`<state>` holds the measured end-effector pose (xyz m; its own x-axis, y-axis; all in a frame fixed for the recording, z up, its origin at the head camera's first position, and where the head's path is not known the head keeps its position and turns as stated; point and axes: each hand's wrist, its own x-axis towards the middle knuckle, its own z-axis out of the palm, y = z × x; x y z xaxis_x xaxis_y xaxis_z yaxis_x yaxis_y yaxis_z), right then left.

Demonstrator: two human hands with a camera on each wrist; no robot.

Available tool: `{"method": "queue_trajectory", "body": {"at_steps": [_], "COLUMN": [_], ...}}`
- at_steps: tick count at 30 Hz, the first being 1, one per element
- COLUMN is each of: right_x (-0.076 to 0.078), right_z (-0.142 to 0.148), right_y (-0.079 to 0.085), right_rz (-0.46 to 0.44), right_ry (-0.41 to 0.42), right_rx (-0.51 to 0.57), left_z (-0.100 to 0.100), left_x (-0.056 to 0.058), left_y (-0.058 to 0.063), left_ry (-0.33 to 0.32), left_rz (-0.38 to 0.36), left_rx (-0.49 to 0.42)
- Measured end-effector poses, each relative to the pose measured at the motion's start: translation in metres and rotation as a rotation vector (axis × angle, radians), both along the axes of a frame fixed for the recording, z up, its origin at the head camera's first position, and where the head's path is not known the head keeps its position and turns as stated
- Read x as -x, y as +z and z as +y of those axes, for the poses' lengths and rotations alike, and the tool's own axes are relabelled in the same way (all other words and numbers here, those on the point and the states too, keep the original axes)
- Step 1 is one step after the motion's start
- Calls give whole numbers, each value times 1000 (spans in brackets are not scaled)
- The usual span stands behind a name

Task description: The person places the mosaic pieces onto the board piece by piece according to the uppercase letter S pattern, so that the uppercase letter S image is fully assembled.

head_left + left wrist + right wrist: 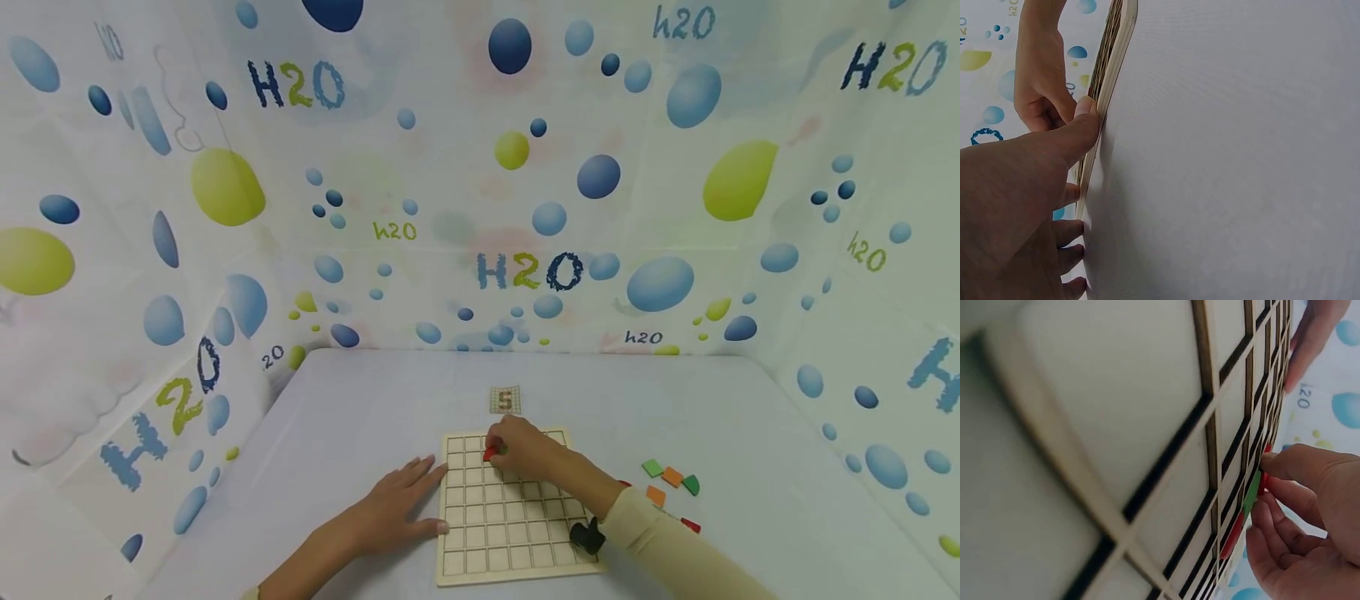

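Note:
My right hand (521, 447) reaches over the far part of a pale wooden grid board (495, 533) and pinches a small red piece (489, 454) between thumb and fingers, at the board's surface. In the right wrist view a green piece (1251, 495) and another red piece (1231, 536) lie in the grid beside these fingertips. The fingers partly hide the pinched piece. My left hand (393, 508) lies at the board's left edge with its fingers spread, the thumb touching the rim (1116, 69).
A small card (505, 400) with an S- or 5-like pattern lies beyond the board. Right of it are loose pieces: green square (652, 468), orange (672, 477), green rounded (691, 484), orange (656, 496) and red (691, 525). A black wrist camera (587, 537) hangs over the board's near right.

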<state>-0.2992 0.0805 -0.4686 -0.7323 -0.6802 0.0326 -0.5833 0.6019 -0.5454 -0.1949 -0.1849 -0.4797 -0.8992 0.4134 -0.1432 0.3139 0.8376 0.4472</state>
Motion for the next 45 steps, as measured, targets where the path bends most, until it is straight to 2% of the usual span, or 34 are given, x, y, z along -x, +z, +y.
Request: {"method": "queue_trajectory", "body": {"at_steps": [10, 22, 26, 30, 34, 40, 45], "right_x": [-2, -6, -8, -8, -6, -5, -12], "right_z": [2, 8, 17, 39, 73, 137, 189], "right_y": [2, -3, 0, 2, 4, 1, 2], "right_rz": [73, 156, 123, 42, -11, -19, -83], "right_ry": [-8, -6, 7, 2, -63, -226, -366], "right_rx": [-72, -74, -27, 63, 117, 162, 173], "left_z": [1, 1, 1, 1, 0, 0, 1], "left_x": [0, 1, 1, 2, 2, 3, 3], "left_y": [0, -1, -2, -2, -1, -1, -1], "left_ry": [4, -3, -3, 4, 9, 3, -9], "left_rz": [-6, 0, -1, -3, -6, -8, -1], "left_rx": [-9, -12, -14, 3, 9, -2, -8]}}
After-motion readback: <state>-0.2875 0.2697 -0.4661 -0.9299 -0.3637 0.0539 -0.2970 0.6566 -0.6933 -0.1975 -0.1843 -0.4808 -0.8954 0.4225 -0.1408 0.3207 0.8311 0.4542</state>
